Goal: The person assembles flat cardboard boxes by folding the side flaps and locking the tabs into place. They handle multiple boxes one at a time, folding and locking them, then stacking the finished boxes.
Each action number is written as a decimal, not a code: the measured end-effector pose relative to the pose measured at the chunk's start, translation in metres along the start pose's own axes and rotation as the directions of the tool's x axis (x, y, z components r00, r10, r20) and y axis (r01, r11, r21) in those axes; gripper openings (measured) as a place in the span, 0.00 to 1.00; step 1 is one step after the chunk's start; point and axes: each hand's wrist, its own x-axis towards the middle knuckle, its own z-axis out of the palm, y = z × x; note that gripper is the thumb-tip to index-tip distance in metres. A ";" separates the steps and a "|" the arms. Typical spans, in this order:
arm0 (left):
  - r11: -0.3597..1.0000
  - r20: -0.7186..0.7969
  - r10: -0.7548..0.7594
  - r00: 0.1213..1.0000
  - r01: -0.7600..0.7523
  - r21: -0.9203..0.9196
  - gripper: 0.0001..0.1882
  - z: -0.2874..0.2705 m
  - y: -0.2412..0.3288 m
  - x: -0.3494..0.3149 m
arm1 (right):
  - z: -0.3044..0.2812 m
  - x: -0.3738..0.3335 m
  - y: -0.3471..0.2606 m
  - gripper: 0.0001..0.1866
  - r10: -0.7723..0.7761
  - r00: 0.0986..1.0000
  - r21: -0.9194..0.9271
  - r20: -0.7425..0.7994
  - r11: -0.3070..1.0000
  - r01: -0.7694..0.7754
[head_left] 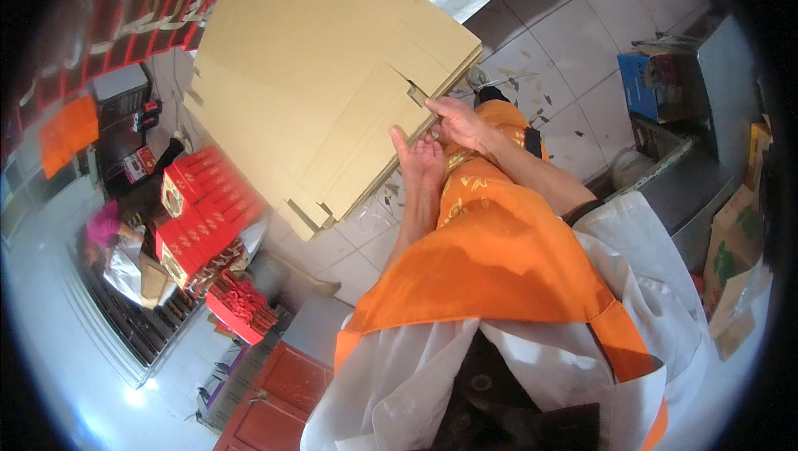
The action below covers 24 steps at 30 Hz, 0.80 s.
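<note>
A large stack of flat brown cardboard sheets point(307, 77) with slots cut in its edges lies in front of me. My right hand point(462, 124) grips its near edge beside a slot, thumb on top, the other fingers partly hidden below. At the same edge, just to the left, is my left hand point(422, 162). Its thumb stands apart from the fingers and reaches over the cardboard, while the fingers are half curled against the edge.
Red patterned boxes point(204, 210) are piled at the left, above a red box of red items point(241, 305). Beyond them a person in pink point(104, 226) handles white material. A blue carton point(638, 85) stands at the right. Scraps litter the tiled floor point(573, 69).
</note>
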 end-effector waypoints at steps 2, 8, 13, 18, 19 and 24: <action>0.999 -0.026 0.001 1.000 0.000 0.034 0.36 -0.001 0.001 0.000 | 0.001 -0.001 -0.001 0.17 -0.051 0.987 -0.280 -0.154 0.960 0.006; 0.995 0.147 0.006 0.989 0.009 -0.099 0.34 -0.001 0.003 0.001 | 0.006 0.009 -0.012 0.13 0.071 0.979 -0.364 -0.191 0.921 -0.138; 0.992 0.046 -0.032 0.998 0.037 -0.117 0.33 0.004 0.004 0.001 | 0.008 0.007 -0.017 0.19 -0.126 0.985 -0.553 -0.119 0.832 0.040; 0.989 0.014 -0.087 0.996 0.088 -0.122 0.30 0.012 0.010 -0.009 | -0.017 0.014 -0.015 0.22 -0.217 0.976 -0.837 0.013 0.531 0.130; 0.989 0.057 -0.081 0.995 0.087 -0.121 0.30 0.013 0.011 -0.012 | -0.028 0.016 -0.013 0.21 -0.255 0.964 -0.855 0.069 0.483 0.189; 1.000 0.178 -0.011 0.984 0.013 -0.010 0.34 0.021 0.004 -0.026 | -0.123 -0.003 -0.033 0.09 -0.387 0.913 -0.954 0.126 0.206 0.219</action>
